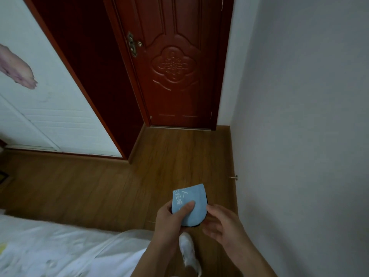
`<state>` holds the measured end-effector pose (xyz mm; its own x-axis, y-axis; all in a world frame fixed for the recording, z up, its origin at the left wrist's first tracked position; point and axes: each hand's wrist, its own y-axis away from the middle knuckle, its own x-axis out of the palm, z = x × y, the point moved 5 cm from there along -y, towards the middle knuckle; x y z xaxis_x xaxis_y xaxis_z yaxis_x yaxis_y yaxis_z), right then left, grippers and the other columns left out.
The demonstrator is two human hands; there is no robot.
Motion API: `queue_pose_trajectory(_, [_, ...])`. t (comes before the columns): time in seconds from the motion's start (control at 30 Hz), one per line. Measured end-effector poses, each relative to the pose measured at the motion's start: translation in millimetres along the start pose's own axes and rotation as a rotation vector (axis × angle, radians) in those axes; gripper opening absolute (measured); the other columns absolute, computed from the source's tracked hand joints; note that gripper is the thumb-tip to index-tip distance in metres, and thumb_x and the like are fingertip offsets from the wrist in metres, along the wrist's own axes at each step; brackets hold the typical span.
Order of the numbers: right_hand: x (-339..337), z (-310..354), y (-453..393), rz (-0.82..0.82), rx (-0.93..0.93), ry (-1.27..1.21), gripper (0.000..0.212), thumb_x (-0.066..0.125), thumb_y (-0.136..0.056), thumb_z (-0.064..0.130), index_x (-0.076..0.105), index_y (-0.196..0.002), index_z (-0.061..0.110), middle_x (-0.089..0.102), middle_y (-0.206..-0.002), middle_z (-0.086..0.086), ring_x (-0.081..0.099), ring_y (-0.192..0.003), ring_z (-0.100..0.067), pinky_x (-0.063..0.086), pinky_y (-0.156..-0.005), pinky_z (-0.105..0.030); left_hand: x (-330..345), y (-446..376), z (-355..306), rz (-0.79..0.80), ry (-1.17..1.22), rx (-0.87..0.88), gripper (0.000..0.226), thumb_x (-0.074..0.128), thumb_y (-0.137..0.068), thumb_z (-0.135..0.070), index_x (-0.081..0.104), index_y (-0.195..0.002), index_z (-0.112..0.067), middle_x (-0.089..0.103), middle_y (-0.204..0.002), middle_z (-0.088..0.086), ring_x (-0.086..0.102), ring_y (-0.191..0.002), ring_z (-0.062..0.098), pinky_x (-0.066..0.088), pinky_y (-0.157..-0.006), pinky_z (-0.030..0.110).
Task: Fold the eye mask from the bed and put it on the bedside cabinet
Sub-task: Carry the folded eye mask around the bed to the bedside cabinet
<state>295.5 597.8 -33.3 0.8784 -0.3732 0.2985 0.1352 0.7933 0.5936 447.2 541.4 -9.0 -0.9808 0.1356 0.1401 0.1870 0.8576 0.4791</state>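
White printed characters stand on the light-blue face of the eye mask (189, 204), near its left edge, running sideways to the camera. One stroke pair resembles "人" (reading uncertain); the rest are too blurred to read. A thumb covers the lower part of the print. No other text, number or brand is legible.

Open wooden floor (111, 182) ahead, unobstructed to far door (175, 66). Bounded right by wall (303, 116), far left by wardrobe (50, 108), near left by bed (60, 248). Small doorstop (234, 177) low on right wall; shoe (188, 250) below hands.
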Motion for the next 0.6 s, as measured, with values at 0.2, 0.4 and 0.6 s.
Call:
queue_pose_trajectory(0.2, [26,57,-82,0.019,-0.002,0.048,0.01,0.073,-0.087,0.033,0.082,-0.087,0.028,0.082,-0.097,-0.004,0.078,-0.092,-0.021,0.058,-0.087,-0.043,-4,-85,-37,-0.014,0.052,-0.005,0.032,0.08,-0.078,-0.017,0.071,-0.107,-0.005,0.079,-0.097,0.015,0.076,-0.089,0.029,0.062,-0.068,0.036])
queue_pose_trajectory(0.4, [82,128,-180,0.028,-0.001,0.136,0.012,0.074,-0.088,0.033,0.08,-0.096,0.026,0.082,-0.097,-0.001,0.077,-0.095,-0.02,0.057,-0.096,-0.048,-30,-187,-101,-0.061,0.133,0.015,0.036,0.081,-0.077,-0.019,0.071,-0.108,-0.005,0.078,-0.1,0.016,0.075,-0.092,0.032,0.062,-0.074,0.043])
queue_pose_trajectory(0.6, [165,189,-264,0.096,-0.067,0.207,0.03,0.072,-0.088,0.032,0.072,-0.116,0.02,0.078,-0.112,-0.008,0.075,-0.102,-0.024,0.058,-0.096,-0.05,-77,-266,-164,-0.125,0.156,0.099,0.038,0.078,-0.08,-0.023,0.068,-0.113,-0.008,0.078,-0.103,0.012,0.075,-0.09,0.027,0.063,-0.07,0.035])
